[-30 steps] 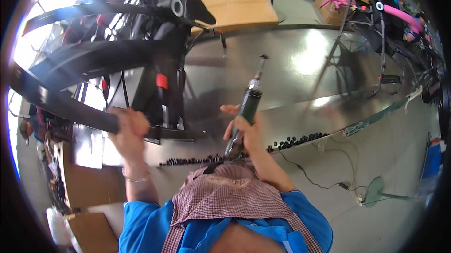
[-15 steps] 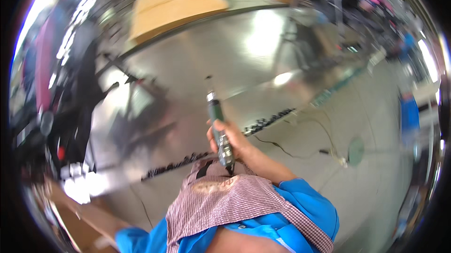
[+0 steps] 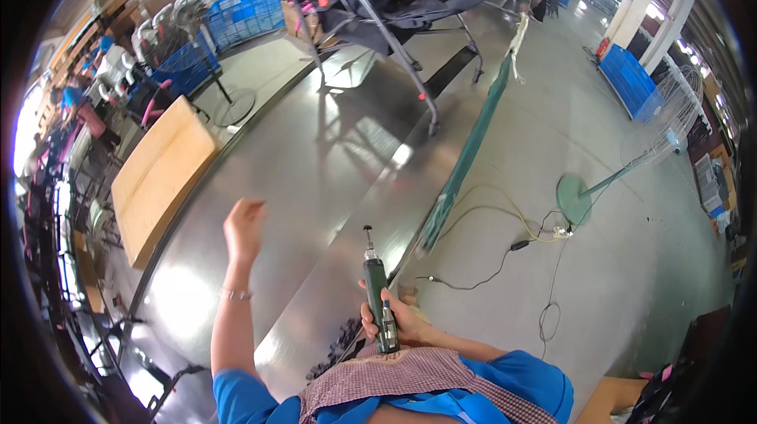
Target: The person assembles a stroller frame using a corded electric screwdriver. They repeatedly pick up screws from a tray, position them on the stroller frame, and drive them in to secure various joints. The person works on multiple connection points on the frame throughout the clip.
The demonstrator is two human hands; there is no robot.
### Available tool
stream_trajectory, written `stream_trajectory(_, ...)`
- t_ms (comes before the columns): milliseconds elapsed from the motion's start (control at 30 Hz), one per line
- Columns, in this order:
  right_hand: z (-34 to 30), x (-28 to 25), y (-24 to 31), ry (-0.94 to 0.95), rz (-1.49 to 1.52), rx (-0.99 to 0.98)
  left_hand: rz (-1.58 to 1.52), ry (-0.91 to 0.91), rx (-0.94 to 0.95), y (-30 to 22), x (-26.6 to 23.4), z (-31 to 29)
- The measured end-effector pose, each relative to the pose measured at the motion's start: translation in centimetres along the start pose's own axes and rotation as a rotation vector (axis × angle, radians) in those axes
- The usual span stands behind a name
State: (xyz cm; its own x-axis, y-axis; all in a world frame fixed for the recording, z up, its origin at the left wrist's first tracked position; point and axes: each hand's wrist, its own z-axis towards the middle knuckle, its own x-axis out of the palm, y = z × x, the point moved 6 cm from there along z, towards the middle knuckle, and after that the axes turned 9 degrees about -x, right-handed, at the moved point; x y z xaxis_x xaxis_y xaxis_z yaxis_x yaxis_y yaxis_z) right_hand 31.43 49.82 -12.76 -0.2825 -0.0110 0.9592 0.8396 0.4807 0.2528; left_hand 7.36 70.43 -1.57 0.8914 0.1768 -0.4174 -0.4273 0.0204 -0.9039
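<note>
My right hand (image 3: 400,320) is wrapped round a dark green power screwdriver (image 3: 376,286) close to my apron. The tool points away from me, and its thin bit ends in a small dark piece above the shiny metal worktable. My left hand (image 3: 245,227) is raised over the left part of the metal worktable (image 3: 276,164), touching nothing that I can see. Its fingers are bent and slightly smeared, so their closure is unclear. Farther off, a stroller (image 3: 394,14) with a grey frame, black fabric and pink parts stands on the worktable, apart from both hands.
A large cardboard box (image 3: 162,180) lies along the table's left edge. Small black parts (image 3: 335,349) line the near edge. A green wrapped strip (image 3: 473,140) runs along the right edge. On the floor are cables (image 3: 481,282) and a standing fan (image 3: 574,199). Blue crates (image 3: 246,14) stand beyond.
My view has swung to the right and become sharper. My left arm has come from the far left to over the table. The screwdriver is still in my right hand.
</note>
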Motion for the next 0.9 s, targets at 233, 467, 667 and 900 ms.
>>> stream_trajectory(233, -1.2, -7.8, 15.8, -0.301, -0.078, -0.268, -0.507, 0.243, -0.077, -4.6, 32.3, 21.4)
stream_trajectory(467, -6.4, -13.7, 25.1, -0.566, -0.244, -0.542, -0.914, 0.248, -0.197, -9.6, 43.5, 32.8)
stream_trajectory(667, -7.3, -12.9, 30.2, -0.723, -0.453, -0.637, -0.986, -0.022, -0.467, -8.0, 39.1, 31.1)
stream_trajectory(900, -2.3, -7.2, 36.9, -0.525, -0.889, -0.955, -1.06, 0.067, -0.524, -4.0, 20.0, 22.2)
